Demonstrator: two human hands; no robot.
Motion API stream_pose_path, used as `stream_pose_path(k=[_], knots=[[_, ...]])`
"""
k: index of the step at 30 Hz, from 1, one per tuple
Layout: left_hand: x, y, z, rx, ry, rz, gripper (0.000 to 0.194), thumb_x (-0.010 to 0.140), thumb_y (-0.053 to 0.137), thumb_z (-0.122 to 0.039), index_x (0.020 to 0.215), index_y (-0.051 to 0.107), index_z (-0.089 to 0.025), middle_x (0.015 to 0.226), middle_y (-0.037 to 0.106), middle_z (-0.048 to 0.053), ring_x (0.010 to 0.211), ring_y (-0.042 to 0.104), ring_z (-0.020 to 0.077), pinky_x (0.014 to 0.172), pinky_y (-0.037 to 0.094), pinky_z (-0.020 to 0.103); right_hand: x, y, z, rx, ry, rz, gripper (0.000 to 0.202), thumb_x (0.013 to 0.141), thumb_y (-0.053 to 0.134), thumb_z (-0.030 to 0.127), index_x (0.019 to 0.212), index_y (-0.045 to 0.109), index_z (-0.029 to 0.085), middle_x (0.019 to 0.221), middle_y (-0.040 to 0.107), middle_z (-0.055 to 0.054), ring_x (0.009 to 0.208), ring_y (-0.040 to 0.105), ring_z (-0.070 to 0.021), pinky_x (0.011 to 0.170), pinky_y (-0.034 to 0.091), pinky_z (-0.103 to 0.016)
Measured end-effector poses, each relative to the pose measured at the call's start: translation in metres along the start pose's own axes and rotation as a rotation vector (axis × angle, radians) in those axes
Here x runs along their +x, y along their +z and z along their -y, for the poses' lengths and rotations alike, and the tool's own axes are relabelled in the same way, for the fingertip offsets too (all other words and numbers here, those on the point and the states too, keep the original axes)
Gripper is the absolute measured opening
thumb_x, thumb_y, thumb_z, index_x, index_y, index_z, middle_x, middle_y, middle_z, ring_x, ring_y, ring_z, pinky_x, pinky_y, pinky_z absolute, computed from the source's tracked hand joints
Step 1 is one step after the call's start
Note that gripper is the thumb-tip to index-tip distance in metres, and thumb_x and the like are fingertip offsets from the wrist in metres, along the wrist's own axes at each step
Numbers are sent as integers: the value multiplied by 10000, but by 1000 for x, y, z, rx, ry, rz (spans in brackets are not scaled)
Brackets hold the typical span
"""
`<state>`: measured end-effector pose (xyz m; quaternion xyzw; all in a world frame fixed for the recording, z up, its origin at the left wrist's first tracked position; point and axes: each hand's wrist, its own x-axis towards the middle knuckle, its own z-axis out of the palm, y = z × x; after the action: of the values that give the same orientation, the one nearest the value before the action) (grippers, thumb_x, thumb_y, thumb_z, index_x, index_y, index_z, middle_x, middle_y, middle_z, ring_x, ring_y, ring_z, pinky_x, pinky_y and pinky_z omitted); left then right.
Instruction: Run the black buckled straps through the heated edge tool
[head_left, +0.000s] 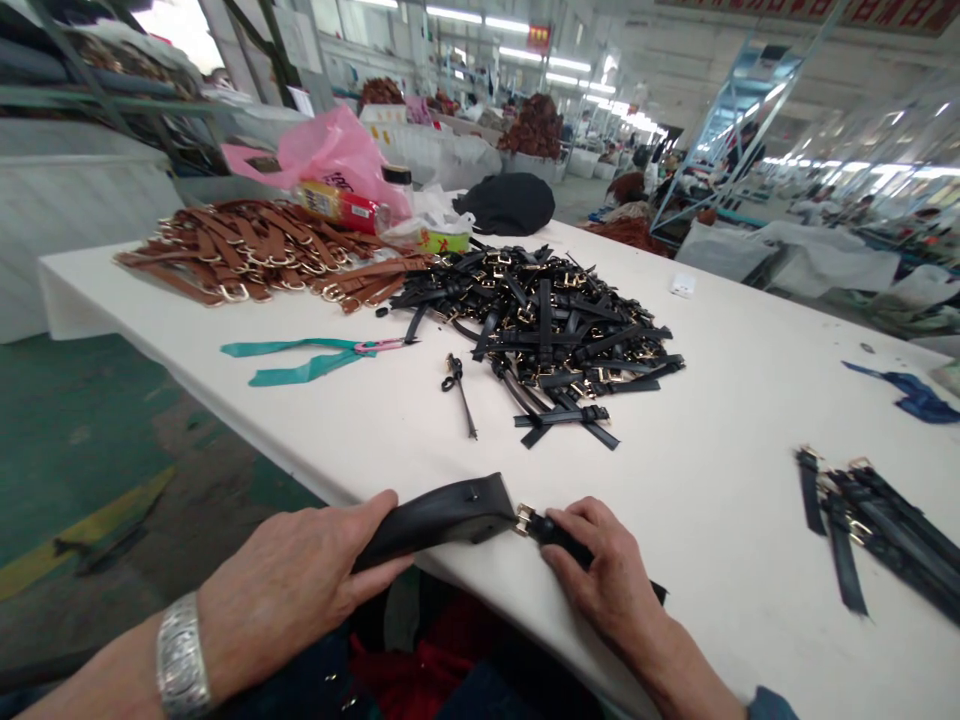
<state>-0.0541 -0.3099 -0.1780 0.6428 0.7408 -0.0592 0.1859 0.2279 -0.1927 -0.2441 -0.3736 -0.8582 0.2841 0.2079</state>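
Observation:
My left hand [330,560] is closed around a wide black leather strap [442,515] that reaches over the table's front edge. My right hand [600,560] grips a short black buckle strap [551,530], its gold buckle [523,519] pointing left. That buckle sits right at the tip of the wide strap; I cannot tell whether the strap passes through it. Just beyond my hands lies a single small black strap piece [461,395]. A large heap of black buckle straps [547,310] rests farther back on the white table [727,420].
Teal-handled snips [307,355] lie at the left, before a pile of brown buckle straps [255,245]. Behind are a pink bag [330,150], a red-yellow package [341,205] and a black cap [510,203]. More black straps [885,520] and a blue strip [915,390] lie right.

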Motion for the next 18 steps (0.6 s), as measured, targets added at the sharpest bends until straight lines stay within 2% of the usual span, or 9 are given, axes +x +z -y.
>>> stream_pose_path(k=[5, 10, 14, 18], knots=[[-2, -5, -1, 5, 19, 9, 360, 921, 352, -549, 994, 538, -249, 847, 715, 73, 825, 694, 332, 719, 511, 469, 3, 1, 5, -29, -28, 55, 284, 816, 581, 144, 1083, 647, 211, 898, 549, -59, 858, 520, -206, 755, 451, -337], [-3, -9, -20, 53, 31, -5, 341, 921, 373, -537, 1018, 534, -252, 870, 718, 69, 823, 696, 340, 704, 519, 480, 3, -4, 11, -37, -40, 88, 293, 823, 534, 109, 1085, 628, 203, 911, 541, -62, 867, 504, -206, 760, 450, -347], [4, -16, -36, 89, 83, -19, 293, 919, 406, -479, 1003, 543, -233, 832, 718, 73, 787, 700, 331, 668, 521, 437, 1, -5, 7, 2, -48, 76, 406, 809, 508, 79, 1184, 589, 213, 924, 537, -62, 886, 506, -206, 778, 464, -349], [13, -20, -41, 129, 65, -56, 294, 898, 444, -469, 1004, 557, -220, 775, 711, 83, 734, 696, 308, 614, 499, 366, -2, 0, 3, -34, -67, 26, 474, 800, 518, 86, 1252, 540, 224, 932, 540, -64, 891, 510, -213, 789, 469, -363]])
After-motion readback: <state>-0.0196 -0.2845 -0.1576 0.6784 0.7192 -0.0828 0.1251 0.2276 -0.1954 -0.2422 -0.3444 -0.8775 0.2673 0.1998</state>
